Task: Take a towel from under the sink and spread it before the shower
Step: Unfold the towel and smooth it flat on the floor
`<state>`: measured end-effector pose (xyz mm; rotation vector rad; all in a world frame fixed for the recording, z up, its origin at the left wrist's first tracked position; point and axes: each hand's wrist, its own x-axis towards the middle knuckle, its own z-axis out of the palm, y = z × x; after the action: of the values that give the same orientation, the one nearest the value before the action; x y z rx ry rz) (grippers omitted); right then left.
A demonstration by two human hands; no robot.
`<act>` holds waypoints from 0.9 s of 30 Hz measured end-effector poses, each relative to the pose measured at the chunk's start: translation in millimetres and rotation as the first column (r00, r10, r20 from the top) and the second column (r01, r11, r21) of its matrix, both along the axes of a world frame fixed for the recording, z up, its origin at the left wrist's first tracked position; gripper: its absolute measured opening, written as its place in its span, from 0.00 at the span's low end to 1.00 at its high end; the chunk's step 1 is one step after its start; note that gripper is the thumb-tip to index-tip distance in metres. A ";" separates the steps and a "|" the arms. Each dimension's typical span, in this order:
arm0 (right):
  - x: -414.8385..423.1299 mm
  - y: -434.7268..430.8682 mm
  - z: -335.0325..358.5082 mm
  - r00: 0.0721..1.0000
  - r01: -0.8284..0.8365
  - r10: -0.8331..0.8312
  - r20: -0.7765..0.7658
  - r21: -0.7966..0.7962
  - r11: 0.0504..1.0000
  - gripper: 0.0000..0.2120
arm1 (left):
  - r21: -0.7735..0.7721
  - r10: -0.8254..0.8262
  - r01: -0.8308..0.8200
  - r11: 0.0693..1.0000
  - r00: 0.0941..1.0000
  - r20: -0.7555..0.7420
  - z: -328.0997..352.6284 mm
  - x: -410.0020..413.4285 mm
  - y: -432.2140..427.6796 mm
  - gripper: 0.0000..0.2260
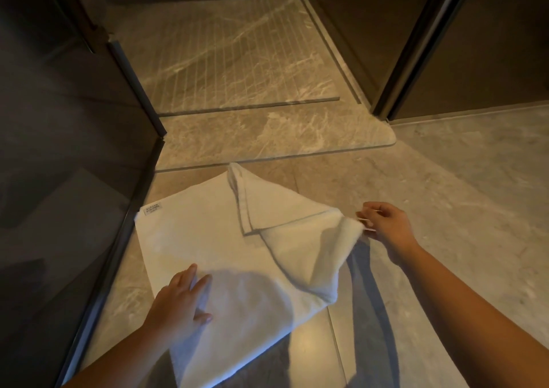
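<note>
Pinches a raised corner of the towel (193,239) with right hand (386,227), likely to open the fold; grips the near edge with left hand (178,298) as anchor. Lies mostly beyond both grips, just short of shower threshold (267,138).

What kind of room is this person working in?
Most likely a bathroom, just outside a walk-in shower. A grooved stone shower floor lies beyond a raised stone threshold, a dark glass panel stands alongside, and a white towel is half spread on the tiles.
</note>
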<state>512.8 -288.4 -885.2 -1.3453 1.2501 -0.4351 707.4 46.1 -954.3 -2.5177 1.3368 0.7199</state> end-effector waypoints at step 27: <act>13.6 74.1 -43.2 0.274 -0.957 0.431 -0.859 -0.201 0.208 0.24 | -0.246 -0.206 0.178 0.953 0.974 -0.092 18.6 -54.8 3.1 0.17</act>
<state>526.4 -214.2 -928.4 -2.8421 0.6379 0.4458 652.5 49.2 -935.7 -2.5021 1.7770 0.7143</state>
